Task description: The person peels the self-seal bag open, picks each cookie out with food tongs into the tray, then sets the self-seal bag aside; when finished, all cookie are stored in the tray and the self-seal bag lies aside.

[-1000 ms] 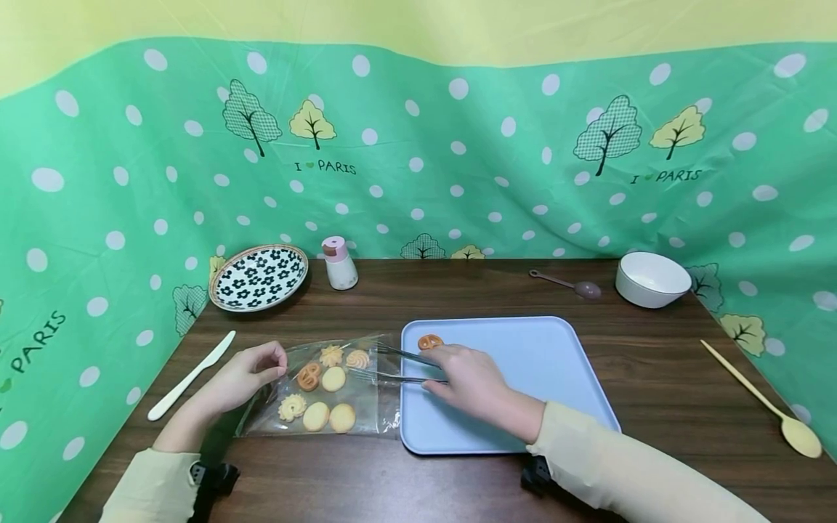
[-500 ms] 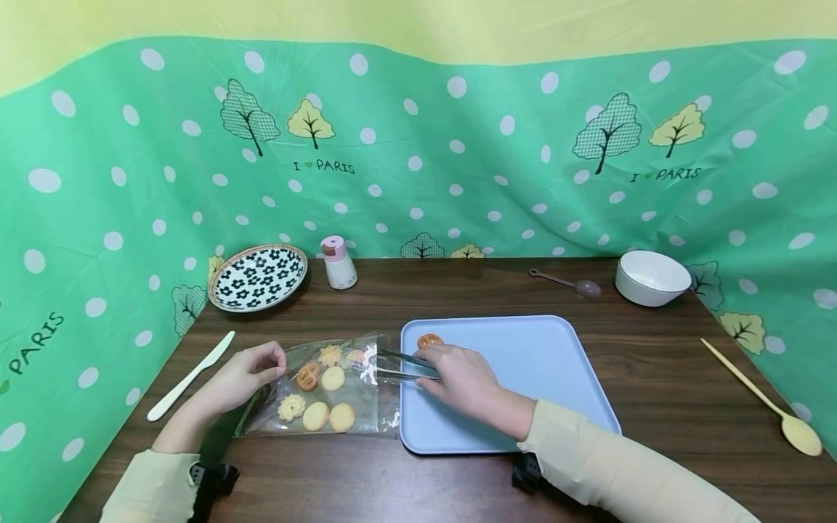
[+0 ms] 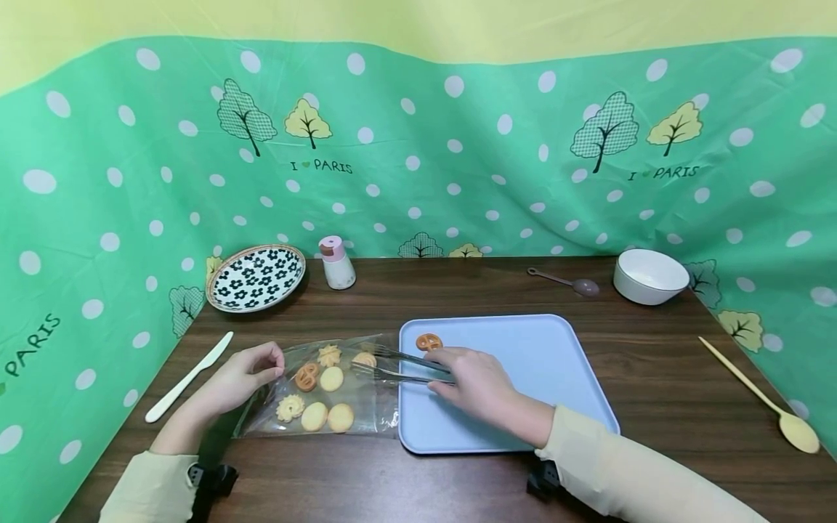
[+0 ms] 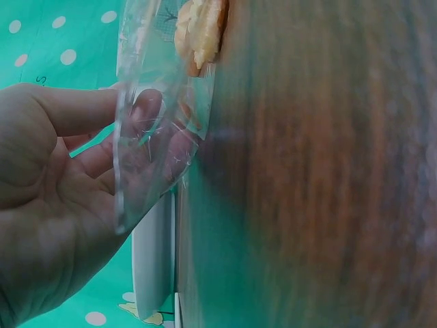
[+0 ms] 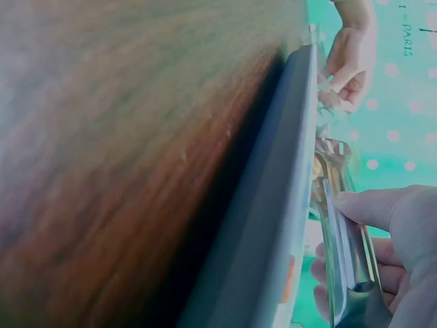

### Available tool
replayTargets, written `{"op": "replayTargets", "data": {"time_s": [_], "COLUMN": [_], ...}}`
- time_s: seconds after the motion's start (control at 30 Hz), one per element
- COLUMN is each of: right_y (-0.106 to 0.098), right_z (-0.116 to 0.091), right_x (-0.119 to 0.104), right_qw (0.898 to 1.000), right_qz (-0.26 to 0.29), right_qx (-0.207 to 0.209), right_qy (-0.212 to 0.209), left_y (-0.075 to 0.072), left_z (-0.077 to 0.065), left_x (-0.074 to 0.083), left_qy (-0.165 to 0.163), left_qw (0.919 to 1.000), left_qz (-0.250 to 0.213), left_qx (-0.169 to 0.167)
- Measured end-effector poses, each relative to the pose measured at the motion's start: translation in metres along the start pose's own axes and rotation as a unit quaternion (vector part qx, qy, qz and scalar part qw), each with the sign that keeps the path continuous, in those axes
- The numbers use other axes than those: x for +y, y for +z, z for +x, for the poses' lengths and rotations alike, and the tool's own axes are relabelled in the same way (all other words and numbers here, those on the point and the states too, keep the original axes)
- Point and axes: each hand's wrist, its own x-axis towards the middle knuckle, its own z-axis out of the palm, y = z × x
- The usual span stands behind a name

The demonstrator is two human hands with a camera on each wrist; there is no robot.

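My left hand (image 3: 242,376) pinches the closed left end of a clear plastic bag (image 3: 268,425), thumb and fingers on its film in the left wrist view. Several cookies lie inside: a pretzel-shaped one (image 3: 306,377), plain round ones (image 3: 341,418) and flower-shaped ones (image 3: 290,407). My right hand (image 3: 476,381) grips metal tongs (image 5: 351,253) between thumb and fingers. The tong arms reach into the bag's right end, and their tips overlap a swirled cookie (image 3: 364,359). Under the right hand is a light blue tray (image 3: 536,356), with a pretzel-shaped cookie (image 3: 429,341) near its upper left corner.
A white knife (image 3: 189,376) lies left of the left hand. At the back stand a flower-patterned plate (image 3: 256,278), a pink-topped shaker (image 3: 337,263) and a white bowl (image 3: 650,277). A brown spoon (image 3: 584,288) is beside the bowl; a wooden spoon (image 3: 798,434) lies far right.
My right hand with the tongs dips slightly left into the bag, then draws back right. The swirled cookie now sits a little further right, nearer the bag's mouth. My left hand stays put.
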Motion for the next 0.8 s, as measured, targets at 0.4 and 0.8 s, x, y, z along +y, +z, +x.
{"op": "replayTargets", "data": {"time_s": [0.4, 0.8], "right_y": [-0.029, -0.063], "right_z": [-0.019, -0.045], "right_x": [0.014, 0.044], "right_qw": [1.000, 0.998], "right_qz": [-0.010, -0.029], "right_qx": [-0.005, 0.024], "right_qy": [0.030, 0.059], "left_y": [0.000, 0.000], "left_z": [0.001, 0.000], "left_x": [-0.001, 0.012], "left_qy": [0.004, -0.012], "left_qw": [1.0000, 0.9999], "left_qz": [-0.004, -0.002], "left_qx": [0.006, -0.003]}}
